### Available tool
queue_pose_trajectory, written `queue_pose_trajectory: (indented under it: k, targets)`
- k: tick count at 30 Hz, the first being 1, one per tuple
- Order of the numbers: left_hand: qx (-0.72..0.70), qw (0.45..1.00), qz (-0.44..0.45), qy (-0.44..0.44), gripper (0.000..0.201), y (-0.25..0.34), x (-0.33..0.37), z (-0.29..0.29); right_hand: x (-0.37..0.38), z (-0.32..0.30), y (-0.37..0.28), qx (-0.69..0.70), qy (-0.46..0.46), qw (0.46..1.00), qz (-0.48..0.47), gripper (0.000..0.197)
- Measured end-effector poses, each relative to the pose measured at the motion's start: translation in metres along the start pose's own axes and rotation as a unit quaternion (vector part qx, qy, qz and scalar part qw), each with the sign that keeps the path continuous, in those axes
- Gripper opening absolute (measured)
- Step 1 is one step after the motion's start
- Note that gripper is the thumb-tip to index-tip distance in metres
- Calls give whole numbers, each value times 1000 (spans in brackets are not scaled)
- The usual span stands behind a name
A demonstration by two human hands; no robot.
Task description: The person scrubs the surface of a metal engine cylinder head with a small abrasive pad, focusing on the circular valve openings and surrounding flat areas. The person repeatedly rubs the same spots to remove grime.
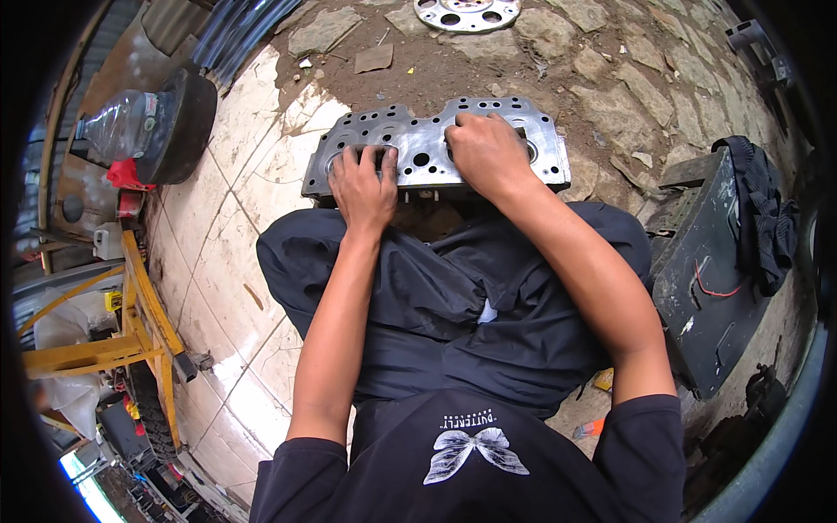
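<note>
A flat grey metal cylinder head [422, 139] with many round holes lies in front of my crossed legs, its machined face up. My left hand [364, 183] rests on its left part, fingers apart and tips over a large recess. On the right part my right hand [490, 150] is closed, knuckles up, over another recess. Something small and dark shows beside its fingers, too hidden to name. The far edge of the metal is scalloped.
A round metal plate with holes [467, 16] lies on the stone ground ahead. To the left are a large clear bottle [118, 126], a black tub [181, 122] and a yellow frame [144, 305]. A black metal box [711, 288] with dark cloth [767, 218] stands at right.
</note>
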State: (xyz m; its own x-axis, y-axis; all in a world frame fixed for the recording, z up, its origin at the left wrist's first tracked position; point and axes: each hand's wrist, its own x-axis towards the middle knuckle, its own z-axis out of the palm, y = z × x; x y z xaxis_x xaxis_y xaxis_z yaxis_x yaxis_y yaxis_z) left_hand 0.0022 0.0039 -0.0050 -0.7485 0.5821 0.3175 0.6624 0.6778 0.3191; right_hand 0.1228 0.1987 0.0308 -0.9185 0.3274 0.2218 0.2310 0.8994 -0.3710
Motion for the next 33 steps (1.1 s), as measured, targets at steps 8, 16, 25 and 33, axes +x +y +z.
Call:
queue_pose_trajectory:
  k: [8, 16, 25, 33]
  targets:
    - [-1, 1000, 2, 13, 46, -1, -2, 1, 2, -15, 10, 104, -18, 994, 41, 21]
    - [-8, 1000, 0, 0, 48, -1, -1, 0, 12, -9, 16, 43, -37, 998, 30, 17]
    - [-9, 1000, -3, 2, 47, -1, -1, -1, 6, -12, 2, 15, -71, 996, -44, 21]
    - [-17, 1000, 1, 1, 47, -1, -1, -1, 1, -15, -1, 3, -72, 996, -52, 21]
